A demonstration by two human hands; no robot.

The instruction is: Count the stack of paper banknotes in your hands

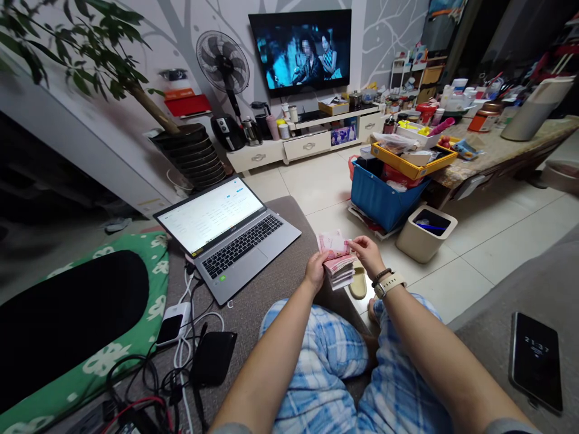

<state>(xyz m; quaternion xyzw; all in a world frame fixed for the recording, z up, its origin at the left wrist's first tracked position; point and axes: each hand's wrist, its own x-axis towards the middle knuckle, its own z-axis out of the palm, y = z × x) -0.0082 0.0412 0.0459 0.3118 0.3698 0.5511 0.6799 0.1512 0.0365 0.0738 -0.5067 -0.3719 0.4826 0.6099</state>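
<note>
Left grip (pixel 316 269) clamped on banknotes (pixel 339 271); right grip (pixel 367 253) seemingly pinched on their upper edge, detail small. Laptop (pixel 244 254) open at left.

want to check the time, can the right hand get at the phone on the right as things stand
Probably yes: the phone lies on the grey surface with nothing on top of it. The right hand has its fingers on the banknotes, though, so it would likely have to leave them first.
</note>
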